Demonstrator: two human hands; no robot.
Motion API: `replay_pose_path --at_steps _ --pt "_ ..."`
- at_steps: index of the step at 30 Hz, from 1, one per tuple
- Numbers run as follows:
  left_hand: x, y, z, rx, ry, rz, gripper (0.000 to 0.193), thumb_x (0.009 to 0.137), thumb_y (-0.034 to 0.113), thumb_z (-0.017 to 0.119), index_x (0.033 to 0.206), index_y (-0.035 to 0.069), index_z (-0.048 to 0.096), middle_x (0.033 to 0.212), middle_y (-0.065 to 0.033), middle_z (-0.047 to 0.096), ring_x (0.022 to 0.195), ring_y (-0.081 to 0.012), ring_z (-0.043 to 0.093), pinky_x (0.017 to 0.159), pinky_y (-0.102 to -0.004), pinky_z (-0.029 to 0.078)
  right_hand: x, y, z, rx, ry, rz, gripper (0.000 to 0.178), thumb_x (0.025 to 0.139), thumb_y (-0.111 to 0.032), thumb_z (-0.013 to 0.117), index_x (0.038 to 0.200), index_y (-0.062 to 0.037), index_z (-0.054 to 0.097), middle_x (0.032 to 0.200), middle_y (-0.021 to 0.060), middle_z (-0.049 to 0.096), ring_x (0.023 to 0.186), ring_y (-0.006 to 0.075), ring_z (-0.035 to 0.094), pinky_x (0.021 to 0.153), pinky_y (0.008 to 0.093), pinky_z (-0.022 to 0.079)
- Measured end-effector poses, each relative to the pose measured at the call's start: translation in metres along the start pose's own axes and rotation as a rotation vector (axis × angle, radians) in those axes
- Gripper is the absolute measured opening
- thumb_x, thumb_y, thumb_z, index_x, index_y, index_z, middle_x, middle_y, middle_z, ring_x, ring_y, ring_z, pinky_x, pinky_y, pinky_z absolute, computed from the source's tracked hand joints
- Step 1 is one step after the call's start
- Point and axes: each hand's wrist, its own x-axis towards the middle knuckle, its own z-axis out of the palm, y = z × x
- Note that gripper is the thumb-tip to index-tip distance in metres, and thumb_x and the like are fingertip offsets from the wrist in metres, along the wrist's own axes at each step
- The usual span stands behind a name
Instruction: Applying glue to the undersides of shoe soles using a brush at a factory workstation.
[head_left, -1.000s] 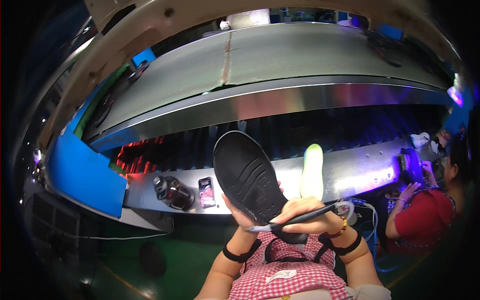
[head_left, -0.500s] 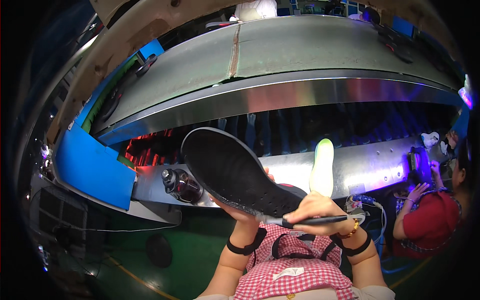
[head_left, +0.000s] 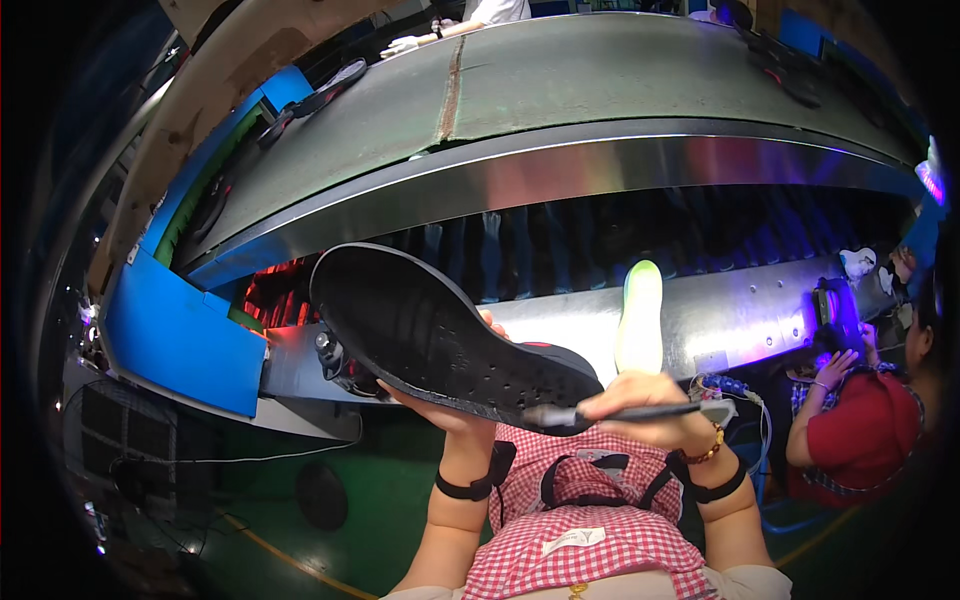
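Observation:
A large black shoe sole (head_left: 420,320) is tilted in front of me, its hollow inner side facing me and its wide toe end at the upper left. My left hand (head_left: 450,412) grips it from beneath and behind, with fingertips showing at its upper edge. In my right hand (head_left: 645,403) is a brush (head_left: 655,411) with a dark handle, pinched close to the bristles. Its blurred bristles lie over the heel end of the sole, near the small holes there. Glossy wet-looking marks run along the sole's lower edge.
A pale yellow-green sole-shaped piece (head_left: 641,320) lies on the metal ledge (head_left: 725,325). A dark bottle (head_left: 342,365) stands behind the toe end. Beyond runs a conveyor belt (head_left: 600,75) carrying dark soles (head_left: 290,122). A co-worker in red (head_left: 855,430) sits at the right.
The sole has shifted left and the brush has travelled along it to the heel end. Across the belt, a gloved hand has come into view near the far edge.

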Motion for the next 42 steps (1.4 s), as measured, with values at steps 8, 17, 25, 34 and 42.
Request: replay_pose_path --at_steps 8,17,25,34,42 --pt "0.004 0.002 0.004 -0.004 0.027 -0.032 0.099 0.074 0.083 0.046 0.131 0.002 0.047 0.118 -0.0247 0.055 0.102 -0.0369 0.057 0.094 -0.0489 0.047 -0.011 0.007 -0.003 0.172 0.031 0.193 0.026 0.078 -0.002 0.073 0.103 -0.0014 0.07 0.101 0.0142 0.07 0.095 0.0227 0.067 0.086 0.0316 0.053" --pt "0.005 0.011 0.009 -0.024 0.01 -0.132 0.101 0.076 0.077 0.05 0.139 -0.001 0.036 0.133 -0.0279 0.044 0.118 -0.0405 0.049 0.101 -0.051 0.043 -0.014 0.007 -0.005 0.384 0.078 0.252 0.023 0.077 -0.002 0.072 0.101 -0.0016 0.071 0.102 0.0112 0.071 0.105 0.0239 0.06 0.094 0.035 0.046" --pt "-0.032 -0.008 -0.006 0.387 -0.238 -0.412 0.102 0.077 0.073 0.052 0.143 -0.002 0.029 0.136 -0.0273 0.044 0.121 -0.0384 0.051 0.099 -0.0511 0.046 -0.004 -0.021 0.025 0.412 0.076 0.242 0.026 0.077 0.0 0.074 0.102 0.0006 0.071 0.099 0.0132 0.071 0.091 0.019 0.067 0.079 0.0279 0.053" --pt "-0.013 0.006 -0.013 0.188 -0.298 -0.803 0.081 0.074 0.031 0.069 0.137 -0.005 0.036 0.126 -0.021 0.054 0.111 -0.0263 0.059 0.096 -0.0355 0.047 0.017 -0.021 -0.009 0.222 -0.375 0.057 0.027 0.078 0.0 0.072 0.104 0.0004 0.069 0.101 0.019 0.07 0.095 0.0284 0.069 0.089 0.036 0.053" --pt "-0.005 0.029 0.014 0.376 -0.244 -1.173 0.067 0.082 0.025 0.06 0.137 -0.006 0.038 0.124 -0.0196 0.057 0.107 -0.0232 0.062 0.094 -0.0332 0.048 0.034 -0.028 -0.024 0.109 -0.55 -0.024 0.024 0.081 -0.003 0.068 0.106 -0.0043 0.068 0.11 0.0128 0.068 0.1 0.0273 0.067 0.079 0.0317 0.056"
